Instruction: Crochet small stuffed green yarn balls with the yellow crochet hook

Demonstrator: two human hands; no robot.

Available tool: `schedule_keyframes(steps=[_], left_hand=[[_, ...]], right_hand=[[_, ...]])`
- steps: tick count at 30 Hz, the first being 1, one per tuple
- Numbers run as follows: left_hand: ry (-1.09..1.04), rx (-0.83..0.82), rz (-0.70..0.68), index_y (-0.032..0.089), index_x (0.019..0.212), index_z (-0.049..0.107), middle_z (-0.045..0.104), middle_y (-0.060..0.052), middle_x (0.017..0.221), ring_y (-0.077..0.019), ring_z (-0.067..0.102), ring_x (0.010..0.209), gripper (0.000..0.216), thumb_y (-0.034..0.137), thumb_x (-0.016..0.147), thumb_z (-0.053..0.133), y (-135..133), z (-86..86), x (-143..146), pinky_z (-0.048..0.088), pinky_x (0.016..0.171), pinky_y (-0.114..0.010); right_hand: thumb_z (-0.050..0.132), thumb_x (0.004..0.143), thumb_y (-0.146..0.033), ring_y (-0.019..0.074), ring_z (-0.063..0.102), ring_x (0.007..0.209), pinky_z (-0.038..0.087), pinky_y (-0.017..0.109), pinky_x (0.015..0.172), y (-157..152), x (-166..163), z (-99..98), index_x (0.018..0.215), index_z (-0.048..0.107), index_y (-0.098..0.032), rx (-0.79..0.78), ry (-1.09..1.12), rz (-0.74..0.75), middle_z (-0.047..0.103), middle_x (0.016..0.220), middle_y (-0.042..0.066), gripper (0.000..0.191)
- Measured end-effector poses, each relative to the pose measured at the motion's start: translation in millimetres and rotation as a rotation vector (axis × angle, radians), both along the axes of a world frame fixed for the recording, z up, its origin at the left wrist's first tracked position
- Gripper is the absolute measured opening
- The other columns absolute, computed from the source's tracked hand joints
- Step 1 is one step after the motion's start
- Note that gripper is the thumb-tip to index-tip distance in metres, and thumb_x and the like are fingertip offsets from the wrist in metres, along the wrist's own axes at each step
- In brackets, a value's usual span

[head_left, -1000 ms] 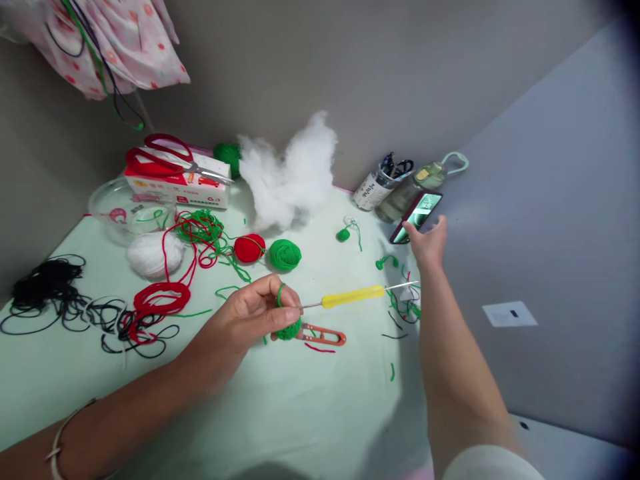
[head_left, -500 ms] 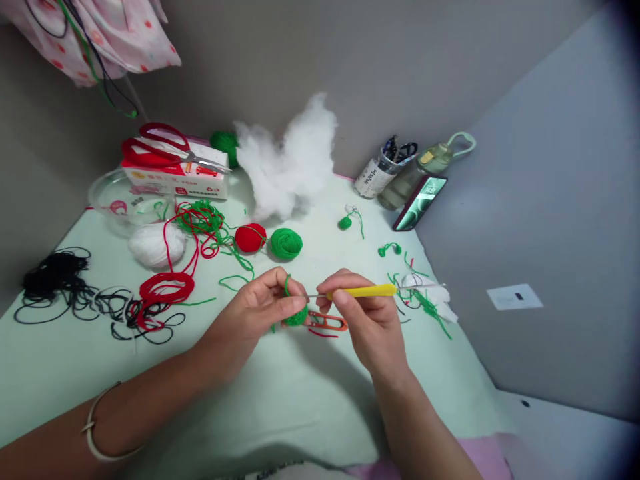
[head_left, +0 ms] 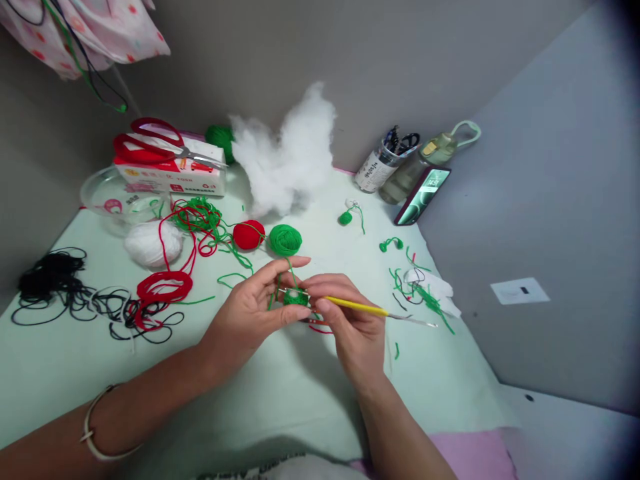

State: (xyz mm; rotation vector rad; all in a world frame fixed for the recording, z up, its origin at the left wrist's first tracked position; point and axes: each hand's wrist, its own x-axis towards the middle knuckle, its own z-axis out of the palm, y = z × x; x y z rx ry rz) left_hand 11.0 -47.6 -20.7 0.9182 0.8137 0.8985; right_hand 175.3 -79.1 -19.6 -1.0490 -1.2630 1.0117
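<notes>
My left hand pinches a small green crochet piece, and a strand of green yarn runs up over its raised index finger. In my right hand is a crochet hook with a yellow handle, its metal tip lying at the green piece and its other metal end pointing right. Behind the fingers sits a green yarn ball, with a red yarn ball beside it. Orange-handled thread snips, mostly hidden by my right hand, lie beneath.
Red-handled scissors rest on a box at the back left. Tangled black yarn and a white yarn ball lie left. White stuffing stands behind. A phone leans on a bottle at right.
My right hand and the hook have moved left and tilted, bringing the hook tip across the green piece. My left index finger has straightened with the yarn over it. The view has shifted slightly.
</notes>
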Motion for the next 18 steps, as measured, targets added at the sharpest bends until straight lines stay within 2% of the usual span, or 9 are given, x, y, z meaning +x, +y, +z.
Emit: schedule_keyframes(steps=[3,7,10,13,18], left_hand=[[-0.021,-0.015,-0.019,0.027,0.130,0.064,0.067,0.001,0.099,-0.0174,0.064,0.106,0.056,0.023,0.078,0.083,1.1,0.2,0.5,0.052,0.092,-0.028],[-0.060,-0.048,-0.052,0.025,0.134,0.062,0.069,-0.003,0.110,-0.0208,0.066,0.112,0.054,0.024,0.082,0.078,1.8,2.6,1.2,0.054,0.095,-0.032],[-0.054,-0.064,-0.026,0.028,0.136,0.062,0.067,-0.002,0.116,-0.0178,0.069,0.102,0.055,0.024,0.083,0.078,0.1,5.9,1.0,0.056,0.093,-0.031],[-0.040,-0.054,0.002,0.033,0.134,0.065,0.065,0.001,0.113,-0.0138,0.069,0.093,0.057,0.022,0.080,0.081,-2.1,8.0,-0.3,0.057,0.088,-0.028],[0.024,0.037,0.014,0.036,0.135,0.066,0.066,0.002,0.101,-0.0148,0.066,0.094,0.058,0.023,0.081,0.082,-4.3,6.5,-2.0,0.053,0.091,-0.029]], right_hand=[[0.067,0.093,-0.023,0.0228,0.068,0.100,0.058,0.039,0.082,0.1,0.2,-2.1,0.099,0.081,-0.035,0.009,0.018,0.004,0.076,0.101,0.004,0.018],[0.067,0.094,-0.032,0.0191,0.067,0.083,0.057,0.036,0.073,1.6,3.6,-7.5,0.097,0.079,-0.032,-0.082,0.150,-0.022,0.076,0.100,0.004,0.012],[0.067,0.094,-0.035,0.0160,0.065,0.074,0.056,0.033,0.070,3.0,4.9,-8.4,0.096,0.078,-0.029,-0.135,0.241,0.005,0.076,0.097,0.004,0.012],[0.067,0.094,-0.033,0.0141,0.065,0.073,0.055,0.030,0.069,4.0,4.0,-6.2,0.094,0.077,-0.028,-0.141,0.310,0.034,0.076,0.095,0.003,0.011],[0.071,0.091,-0.037,0.0134,0.064,0.067,0.056,0.029,0.065,5.5,2.2,-3.5,0.088,0.074,-0.026,-0.171,0.370,0.038,0.075,0.090,0.003,0.012]])
